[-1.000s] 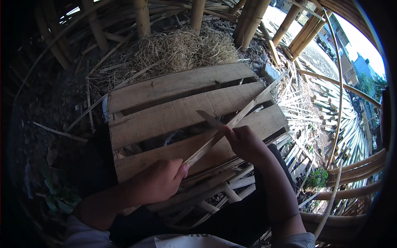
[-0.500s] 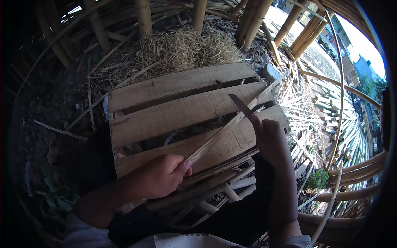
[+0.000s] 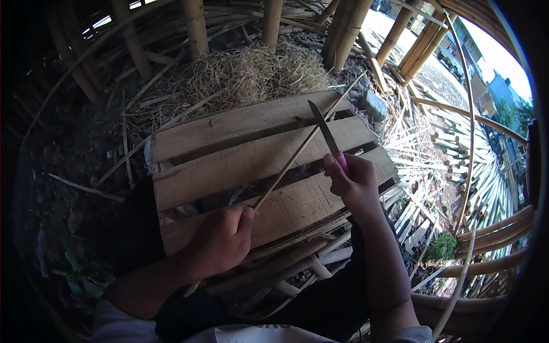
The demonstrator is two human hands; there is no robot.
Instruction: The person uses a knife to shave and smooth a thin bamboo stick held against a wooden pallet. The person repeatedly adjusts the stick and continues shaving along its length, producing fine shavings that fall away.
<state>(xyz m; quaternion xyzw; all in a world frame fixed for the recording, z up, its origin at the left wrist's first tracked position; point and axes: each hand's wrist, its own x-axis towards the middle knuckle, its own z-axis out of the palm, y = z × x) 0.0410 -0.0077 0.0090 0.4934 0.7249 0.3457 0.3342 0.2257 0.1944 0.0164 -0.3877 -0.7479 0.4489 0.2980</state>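
A long thin bamboo strip (image 3: 286,167) slants from lower left to upper right above a slatted wooden crate (image 3: 269,150). My left hand (image 3: 222,240) is closed round its lower part, the thumb pressed on top. In my right hand (image 3: 357,180) is a knife (image 3: 325,127) with a dark blade and a pink handle, the thumb lying along the handle. The blade points up and away to the left, and crosses the strip near its upper part. Whether the edge touches the strip I cannot tell.
Dry shavings (image 3: 257,74) lie heaped behind the crate, before upright bamboo posts (image 3: 195,28). A grey stone block (image 3: 374,106) stands past its far right corner. Many cut bamboo poles (image 3: 486,177) and pale slivers cover the ground at right. A small green plant (image 3: 443,247) grows there.
The strip has turned narrow side up and its far end has swung left. My right hand has moved down a little and left, with the knife now more upright and its pink handle showing.
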